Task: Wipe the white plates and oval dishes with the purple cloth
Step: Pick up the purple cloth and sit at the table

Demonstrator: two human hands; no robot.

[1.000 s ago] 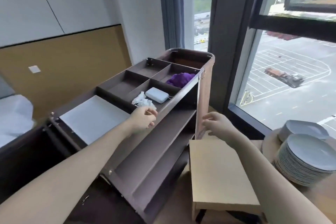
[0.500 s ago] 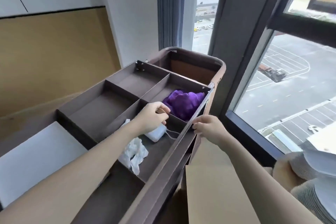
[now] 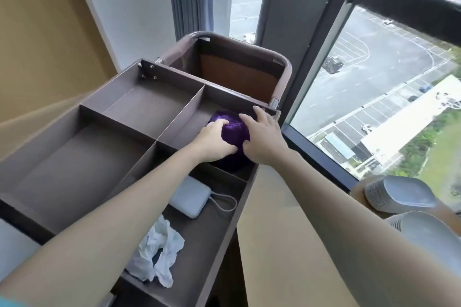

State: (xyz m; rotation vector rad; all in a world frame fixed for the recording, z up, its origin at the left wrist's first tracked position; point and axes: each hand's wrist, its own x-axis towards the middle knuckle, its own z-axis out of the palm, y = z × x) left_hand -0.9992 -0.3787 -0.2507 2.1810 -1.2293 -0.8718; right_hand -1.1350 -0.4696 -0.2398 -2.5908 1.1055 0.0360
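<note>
The purple cloth (image 3: 234, 131) lies bunched in the far right compartment of a brown cart's divided top tray (image 3: 119, 117). My left hand (image 3: 215, 139) grips the cloth from the left, fingers curled into it. My right hand (image 3: 262, 136) holds it from the right, thumb under the bundle and fingers over its top. At the right edge, two stacks of white dishes stand on a round wooden table: an oval dish stack (image 3: 401, 194) and a plate stack (image 3: 429, 234) nearer me.
In the near compartment lie a white power bank (image 3: 189, 199) with its cable and a crumpled white tissue (image 3: 157, 252). A tan cardboard box (image 3: 269, 232) stands between cart and plates. A large window (image 3: 374, 82) is right behind.
Both hands have moved forward into the far compartment and taken hold of the purple cloth. The view has come closer and tilted down over the cart.
</note>
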